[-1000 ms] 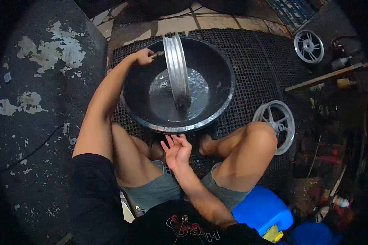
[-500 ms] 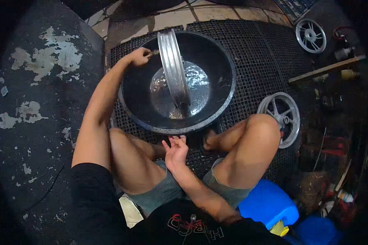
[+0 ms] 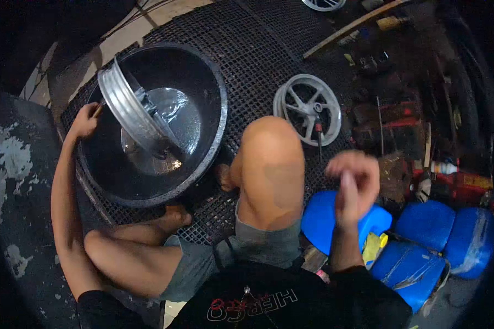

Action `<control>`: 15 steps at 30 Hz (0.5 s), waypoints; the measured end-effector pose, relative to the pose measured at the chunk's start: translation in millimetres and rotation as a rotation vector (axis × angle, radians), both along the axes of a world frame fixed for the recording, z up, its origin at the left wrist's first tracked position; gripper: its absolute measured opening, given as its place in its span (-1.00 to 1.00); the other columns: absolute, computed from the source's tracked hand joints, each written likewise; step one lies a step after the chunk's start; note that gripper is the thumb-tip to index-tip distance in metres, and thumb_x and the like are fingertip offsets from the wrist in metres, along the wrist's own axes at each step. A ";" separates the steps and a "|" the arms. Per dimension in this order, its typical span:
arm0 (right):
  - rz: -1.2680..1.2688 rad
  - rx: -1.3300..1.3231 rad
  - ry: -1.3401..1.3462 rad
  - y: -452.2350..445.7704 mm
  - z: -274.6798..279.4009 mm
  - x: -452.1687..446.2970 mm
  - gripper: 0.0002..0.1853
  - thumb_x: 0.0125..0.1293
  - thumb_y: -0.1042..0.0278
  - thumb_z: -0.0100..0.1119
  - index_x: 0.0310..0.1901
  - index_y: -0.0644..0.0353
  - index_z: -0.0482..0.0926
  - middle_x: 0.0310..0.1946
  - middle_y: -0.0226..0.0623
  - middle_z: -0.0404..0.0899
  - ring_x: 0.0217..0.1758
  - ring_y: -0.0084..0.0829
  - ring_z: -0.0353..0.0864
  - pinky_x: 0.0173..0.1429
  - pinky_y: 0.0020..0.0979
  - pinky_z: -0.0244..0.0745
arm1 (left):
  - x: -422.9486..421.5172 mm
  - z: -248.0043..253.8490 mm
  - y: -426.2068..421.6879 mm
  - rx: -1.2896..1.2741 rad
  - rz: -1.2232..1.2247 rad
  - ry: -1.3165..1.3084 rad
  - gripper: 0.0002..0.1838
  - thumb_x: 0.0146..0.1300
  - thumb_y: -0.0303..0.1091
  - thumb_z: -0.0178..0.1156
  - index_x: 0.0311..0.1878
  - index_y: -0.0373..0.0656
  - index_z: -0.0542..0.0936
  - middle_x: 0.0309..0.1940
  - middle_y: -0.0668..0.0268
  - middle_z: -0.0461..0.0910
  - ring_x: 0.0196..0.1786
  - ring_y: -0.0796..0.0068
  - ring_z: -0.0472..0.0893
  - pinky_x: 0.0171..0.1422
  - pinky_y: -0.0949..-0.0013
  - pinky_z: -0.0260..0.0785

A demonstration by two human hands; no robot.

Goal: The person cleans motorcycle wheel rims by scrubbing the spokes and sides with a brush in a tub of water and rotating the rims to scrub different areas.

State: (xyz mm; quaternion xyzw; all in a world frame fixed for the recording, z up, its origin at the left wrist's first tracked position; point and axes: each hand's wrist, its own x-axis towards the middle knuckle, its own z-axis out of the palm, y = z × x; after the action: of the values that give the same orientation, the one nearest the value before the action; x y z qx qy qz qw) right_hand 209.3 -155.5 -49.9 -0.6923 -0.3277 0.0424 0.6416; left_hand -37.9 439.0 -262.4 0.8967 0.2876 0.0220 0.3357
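Note:
My left hand (image 3: 85,120) is closed around a short rod or handle (image 3: 99,109) beside a silver wheel rim (image 3: 127,104). The rim leans upright inside a large black basin (image 3: 220,109), its lower edge over shallow water (image 3: 175,118). Away to the right, my right hand (image 3: 357,178) is raised above a blue container (image 3: 319,219), blurred by motion, its fingers curled apart from the thumb with nothing visible between them.
A spoked silver wheel (image 3: 313,112) lies on the black grid mat (image 3: 247,60) past my knee. Several blue containers (image 3: 425,225) stand at the lower right. A wooden bar (image 3: 351,27) and red clutter (image 3: 403,112) are farther right.
The view has swung to the right, shifting the basin left in the frame. My right hand has left the basin's near edge and moved right. My left hand still grips the rod.

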 end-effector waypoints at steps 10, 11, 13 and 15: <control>-0.457 -1.340 0.190 -150.4 -298.5 192.5 0.07 0.05 -0.02 0.55 0.36 0.29 -0.02 0.22 0.32 0.47 0.28 0.23 0.51 0.36 -0.04 0.39 | -0.5 25.4 -27.3 0.140 0.070 -0.015 -0.56 0.08 -0.23 0.43 -0.15 -0.24 0.40 -0.33 -0.01 0.56 -0.22 0.16 0.58 -0.11 0.12 0.41; -0.473 -1.319 0.301 -155.7 -306.5 199.3 0.11 0.02 -0.03 0.57 0.37 0.29 -0.05 0.22 0.39 0.44 0.29 0.25 0.49 0.36 -0.05 0.38 | 1.3 26.8 -27.0 0.069 0.081 0.065 -0.55 0.10 -0.24 0.43 -0.12 -0.26 0.41 -0.35 -0.04 0.55 -0.22 0.11 0.60 -0.09 0.10 0.42; -0.463 -1.381 0.002 -171.0 -349.8 222.1 -0.17 0.17 0.01 0.49 0.27 0.31 0.21 0.08 0.20 0.58 0.14 0.08 0.62 0.24 -0.12 0.46 | -0.2 17.9 -27.0 0.148 0.055 -0.035 -0.55 0.08 -0.22 0.45 -0.30 -0.23 0.33 -0.52 -0.02 0.46 -0.40 0.09 0.52 -0.26 0.07 0.33; -0.442 -1.328 -0.051 -171.2 -335.9 229.7 -0.20 0.19 0.02 0.48 0.25 0.31 0.24 0.06 0.18 0.59 0.11 0.05 0.62 0.22 -0.13 0.46 | 2.8 21.0 -32.2 0.149 0.087 -0.010 -0.55 0.07 -0.23 0.46 -0.31 -0.23 0.35 -0.51 -0.03 0.47 -0.39 0.04 0.53 -0.26 0.07 0.34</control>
State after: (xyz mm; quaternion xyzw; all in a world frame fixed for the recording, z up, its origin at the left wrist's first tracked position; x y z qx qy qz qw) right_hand 439.0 -326.7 -385.7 -0.9890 -0.0988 0.0860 0.0688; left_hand -35.1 406.8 -241.3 0.9057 0.3221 0.0624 0.2684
